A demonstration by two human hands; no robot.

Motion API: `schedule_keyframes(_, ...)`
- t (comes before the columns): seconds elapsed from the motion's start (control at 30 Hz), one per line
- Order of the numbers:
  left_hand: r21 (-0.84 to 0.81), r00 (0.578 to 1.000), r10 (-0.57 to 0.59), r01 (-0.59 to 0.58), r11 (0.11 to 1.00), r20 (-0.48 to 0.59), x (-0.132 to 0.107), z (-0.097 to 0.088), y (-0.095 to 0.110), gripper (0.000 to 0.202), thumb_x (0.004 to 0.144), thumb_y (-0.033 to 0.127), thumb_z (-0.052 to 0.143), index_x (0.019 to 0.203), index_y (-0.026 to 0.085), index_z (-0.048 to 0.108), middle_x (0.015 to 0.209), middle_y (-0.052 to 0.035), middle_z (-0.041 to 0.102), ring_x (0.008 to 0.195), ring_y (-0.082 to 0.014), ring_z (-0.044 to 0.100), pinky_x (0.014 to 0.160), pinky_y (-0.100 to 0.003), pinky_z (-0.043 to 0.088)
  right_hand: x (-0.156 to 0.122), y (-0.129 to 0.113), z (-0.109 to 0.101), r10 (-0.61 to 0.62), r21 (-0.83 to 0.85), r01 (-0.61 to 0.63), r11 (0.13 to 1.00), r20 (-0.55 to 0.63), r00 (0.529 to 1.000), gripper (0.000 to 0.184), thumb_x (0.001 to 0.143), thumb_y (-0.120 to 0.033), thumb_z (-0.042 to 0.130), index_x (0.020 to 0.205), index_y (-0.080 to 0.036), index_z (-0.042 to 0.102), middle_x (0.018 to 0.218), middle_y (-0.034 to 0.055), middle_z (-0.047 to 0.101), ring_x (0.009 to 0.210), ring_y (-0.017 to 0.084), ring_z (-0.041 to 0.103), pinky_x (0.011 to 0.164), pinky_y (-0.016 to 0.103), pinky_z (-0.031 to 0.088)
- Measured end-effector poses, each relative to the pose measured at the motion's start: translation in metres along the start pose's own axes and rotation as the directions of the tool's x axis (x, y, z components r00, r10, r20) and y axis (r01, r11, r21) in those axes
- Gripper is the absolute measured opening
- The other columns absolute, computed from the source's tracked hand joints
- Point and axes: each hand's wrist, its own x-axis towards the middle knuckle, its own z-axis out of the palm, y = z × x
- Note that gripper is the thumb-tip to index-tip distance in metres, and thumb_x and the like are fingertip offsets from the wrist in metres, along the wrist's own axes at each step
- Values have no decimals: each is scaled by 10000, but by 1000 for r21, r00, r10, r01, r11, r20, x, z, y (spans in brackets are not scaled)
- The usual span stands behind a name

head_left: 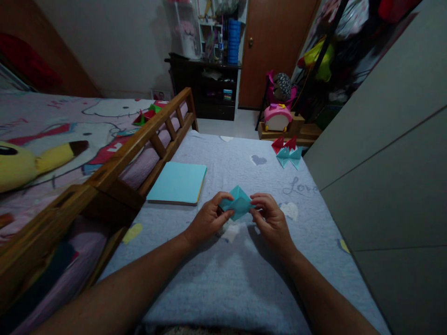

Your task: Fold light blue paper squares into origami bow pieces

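Note:
A small folded teal paper piece [238, 203] is held above the pale blue bed sheet [223, 279], in the middle of the view. My left hand [207, 220] pinches its left side with curled fingers. On the opposite side, my right hand [270, 218] is closed on the paper's right edge. A stack of square light-blue paper sheets [178, 183] lies flat on the sheet just left of and beyond my left hand.
Finished red and teal folded paper shapes [288, 151] lie at the far right of the bed. A wooden rail [139, 139] runs along the left, beyond it another bed with a yellow plush toy [21, 165]. A grey cabinet wall [391, 153] stands at right.

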Motion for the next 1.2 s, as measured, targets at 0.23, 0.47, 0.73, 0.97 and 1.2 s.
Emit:
schedule_keyframes(0.23,119,987,158,-159,980,14,2,-2,-2,95,861,240,631,935,190,663,839,-11,566,744,-143,534,694,-250,412,0,2,0,15,1,-16,1000,44,999,87,862,-216,603,889,-239,682,1107,70,565,937,188,599,689,280,522)
schedule_keyframes(0.47,205,976,212,-216,955,45,3,-4,-1,192,869,206,611,1004,208,748,841,-29,633,750,-159,569,707,-266,437,-2,-2,2,67,21,-68,997,28,997,118,843,-233,615,954,-237,655,1139,74,550,877,174,603,661,281,504)
schedule_keyframes(0.73,247,960,272,-250,936,-60,3,-6,2,166,866,194,635,961,208,770,858,-38,678,807,-175,618,734,-261,461,-4,1,6,205,4,-205,979,-89,975,150,815,-319,677,862,-211,584,772,-1,588,700,154,555,648,280,443)
schedule_keyframes(0.97,270,935,348,-320,908,-66,4,-6,-4,162,860,162,629,952,199,758,840,-30,677,789,-164,623,716,-256,467,-4,-3,10,259,72,-251,965,-124,958,173,810,-347,680,880,-203,614,753,-4,615,684,161,581,635,287,456)
schedule_keyframes(1.2,274,940,338,-313,909,-47,2,-4,-4,117,846,170,658,926,184,742,813,-20,630,727,-135,591,669,-230,453,-4,0,10,265,110,-255,961,-92,960,198,807,-368,691,895,-193,662,765,13,662,669,162,610,587,276,479)
